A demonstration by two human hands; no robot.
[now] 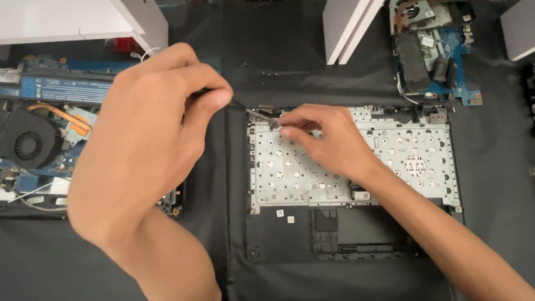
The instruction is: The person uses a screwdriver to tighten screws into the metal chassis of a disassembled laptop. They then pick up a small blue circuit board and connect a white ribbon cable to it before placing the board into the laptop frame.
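Palmrest panel [349, 170]: is being worked on face down on the black table [277, 41], right of centre.
Left hand [146, 140]: grip is being closed around a thin dark tool [238, 105], its tip aimed at the small metal bracket [264, 113] at the panel's 11 o'clock corner.
Right hand [330, 140]: fingertips are being pinched on the bracket.
Risk: the tool is likely being levered near thin plastic; a slip could mean scratching or a lost screw.
Nearby: an open laptop base [30, 136] is lying at 9 o'clock.

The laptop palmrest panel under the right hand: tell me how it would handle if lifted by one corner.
The palmrest panel would probably flex: it looks like a thin, wide shell with a perforated metal backing. It is likely light for its size, since no boards sit in it. The right hand presses its top edge; the small parts there seem fragile.
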